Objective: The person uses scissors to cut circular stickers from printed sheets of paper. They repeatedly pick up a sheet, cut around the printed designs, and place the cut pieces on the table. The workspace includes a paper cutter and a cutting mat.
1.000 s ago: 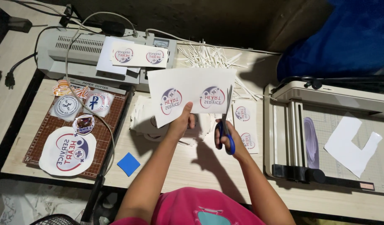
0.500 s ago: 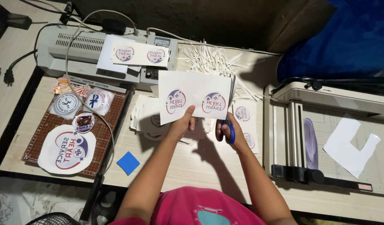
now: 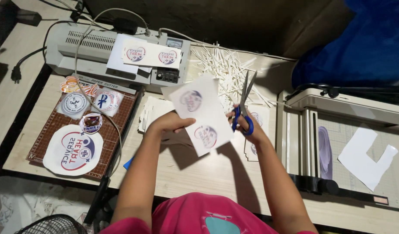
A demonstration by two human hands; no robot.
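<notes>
Tabletop (image 3: pixel 208 173) of pale wood fills my view, dim wall behind. My left hand (image 3: pixel 167 123) pinches a white printed sheet (image 3: pixel 204 115) held tilted above it; my right hand (image 3: pixel 251 128) grips blue-handled scissors (image 3: pixel 244 108), blades parted, just beside the sheet. Grey laminator (image 3: pixel 78 47) sits at the back, paper trimmer (image 3: pixel 351 147) to the right, white offcuts (image 3: pixel 223 65) between.

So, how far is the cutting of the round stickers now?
Done: several round stickers lie cut out on the brown mat, and paper strips are piled behind. In hand: the left hand holds a sheet with two printed circles, both uncut; the right hand holds open scissors beside it. Left: more printed sheets wait on the laminator.
</notes>
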